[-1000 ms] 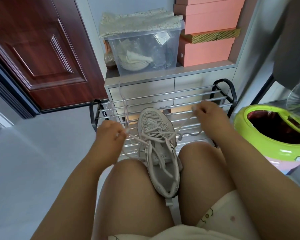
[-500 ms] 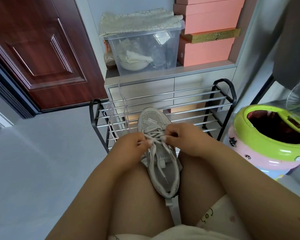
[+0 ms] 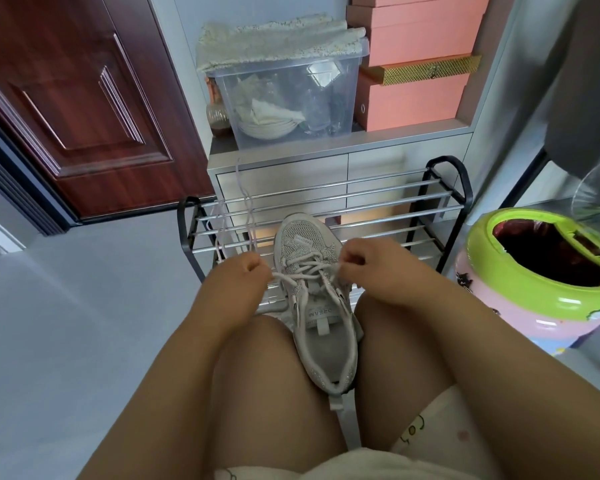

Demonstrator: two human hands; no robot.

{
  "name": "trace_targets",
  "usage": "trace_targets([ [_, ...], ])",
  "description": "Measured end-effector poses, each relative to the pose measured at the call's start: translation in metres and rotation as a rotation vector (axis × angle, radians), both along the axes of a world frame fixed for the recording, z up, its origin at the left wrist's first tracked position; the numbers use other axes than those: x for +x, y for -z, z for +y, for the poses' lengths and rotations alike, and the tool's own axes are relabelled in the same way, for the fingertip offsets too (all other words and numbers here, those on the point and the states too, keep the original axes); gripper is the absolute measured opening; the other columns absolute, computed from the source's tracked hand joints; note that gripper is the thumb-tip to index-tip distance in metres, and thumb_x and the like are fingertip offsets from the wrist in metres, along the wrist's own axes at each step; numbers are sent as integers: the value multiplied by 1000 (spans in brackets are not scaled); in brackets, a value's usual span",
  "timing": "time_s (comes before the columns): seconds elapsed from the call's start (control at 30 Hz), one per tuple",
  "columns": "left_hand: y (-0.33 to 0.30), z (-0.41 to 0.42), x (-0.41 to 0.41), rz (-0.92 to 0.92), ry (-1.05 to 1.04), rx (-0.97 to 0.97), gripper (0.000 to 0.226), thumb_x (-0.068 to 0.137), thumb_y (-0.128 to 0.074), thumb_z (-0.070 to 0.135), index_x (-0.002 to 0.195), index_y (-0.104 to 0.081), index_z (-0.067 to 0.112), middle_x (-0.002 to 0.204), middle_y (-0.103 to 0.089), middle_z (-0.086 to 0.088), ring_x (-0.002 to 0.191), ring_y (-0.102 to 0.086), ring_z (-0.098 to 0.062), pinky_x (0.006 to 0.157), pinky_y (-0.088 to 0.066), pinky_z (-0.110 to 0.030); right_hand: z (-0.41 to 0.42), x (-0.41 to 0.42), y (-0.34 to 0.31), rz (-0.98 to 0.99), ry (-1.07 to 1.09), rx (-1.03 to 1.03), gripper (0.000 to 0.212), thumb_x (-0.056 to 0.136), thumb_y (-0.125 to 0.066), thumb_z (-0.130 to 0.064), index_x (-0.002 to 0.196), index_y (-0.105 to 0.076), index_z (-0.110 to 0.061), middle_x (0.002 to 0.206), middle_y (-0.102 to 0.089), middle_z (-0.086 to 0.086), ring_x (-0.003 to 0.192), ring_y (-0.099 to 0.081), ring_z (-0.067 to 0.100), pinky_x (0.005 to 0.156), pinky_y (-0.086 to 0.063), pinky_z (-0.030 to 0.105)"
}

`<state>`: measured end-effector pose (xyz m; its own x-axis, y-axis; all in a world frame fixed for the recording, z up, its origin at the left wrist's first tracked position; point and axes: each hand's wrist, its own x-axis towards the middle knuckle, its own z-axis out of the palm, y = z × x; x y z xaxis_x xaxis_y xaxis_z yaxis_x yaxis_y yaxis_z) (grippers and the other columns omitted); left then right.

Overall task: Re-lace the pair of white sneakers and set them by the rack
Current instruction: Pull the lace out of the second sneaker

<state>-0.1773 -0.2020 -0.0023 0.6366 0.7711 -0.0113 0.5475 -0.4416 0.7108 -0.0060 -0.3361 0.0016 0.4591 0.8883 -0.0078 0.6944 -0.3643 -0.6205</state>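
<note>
Both hands have drawn apart since half a second ago. Left hand [image 3: 245, 271] at 9 o'clock and right hand [image 3: 361, 263] at 3 of the sneaker [image 3: 314, 299] each pinch a lace end; sneaker lies between the knees, toe at 12.

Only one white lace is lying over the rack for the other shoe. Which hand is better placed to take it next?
Probably the left hand: the spare lace hangs over the rack just beyond it. The right hand is across the sneaker. Both now pinch lace ends.
</note>
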Motion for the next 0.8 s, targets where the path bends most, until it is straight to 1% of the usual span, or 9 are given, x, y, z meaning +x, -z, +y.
trace_targets([
  [0.13,4,-15,8,73,136,141,35,91,-51,47,74,-61,18,69,-59,4,65,-53,-13,60,-39,-31,1,-11,1,-64,-85,-26,28,87,-59,-47,75,-55,-22,67,-51,-8,63,-45,5,54,-32,22],
  [0.23,9,-14,12,37,163,228,30,95,-51,40,75,-59,18,70,-59,3,65,-53,-13,61,-40,-30,3,-10,2,-76,-98,12,27,92,-57,-37,69,-49,-24,67,-51,-7,65,-46,10,54,-31,22],
  [0.4,9,-7,10,-192,-58,153,27,98,-47,27,80,-58,9,74,-64,-1,69,-59,-19,59,-42,-29,4,0,4,-35,136,150,30,95,-52,-27,68,-46,-17,69,-55,-1,60,-46,11,54,-35,24],
  [0.47,12,-9,9,-249,-91,79,27,99,-46,26,84,-58,7,78,-69,-2,70,-65,-15,58,-47,-24,5,5,4,17,228,211,25,95,-52,-24,75,-50,-9,76,-64,7,64,-57,19,61,-47,33],
  [0.53,13,-14,12,-321,-101,-66,28,100,-44,24,88,-59,3,78,-71,-2,59,-65,-6,51,-45,-13,5,7,1,128,270,273,21,94,-52,-17,79,-50,-3,79,-69,9,58,-62,12,63,-52,37],
  [0.6,14,-17,16,-372,-100,-191,28,101,-41,19,89,-56,-1,74,-71,1,46,-56,1,44,-40,-11,6,3,2,191,218,287,17,89,-54,-9,73,-48,-5,74,-71,3,47,-58,2,58,-52,36],
  [0.67,15,-19,21,-435,-116,-324,27,102,-39,18,86,-53,3,64,-69,3,42,-50,1,41,-38,-13,6,-5,4,294,129,278,23,86,-57,-5,68,-45,-10,69,-71,5,45,-57,6,51,-49,32],
  [0.73,17,-20,23,-471,-139,-401,30,103,-37,19,77,-50,8,58,-62,2,40,-46,-3,40,-38,-16,7,-10,5,343,48,232,28,87,-63,-9,68,-44,-12,67,-69,11,47,-59,11,45,-45,26],
  [0.8,19,-21,25,-428,-151,-393,33,103,-36,20,72,-45,12,57,-50,0,40,-40,-6,40,-36,-18,8,-13,6,259,11,163,30,87,-66,-18,68,-43,-15,63,-63,9,48,-54,10,44,-40,19],
])
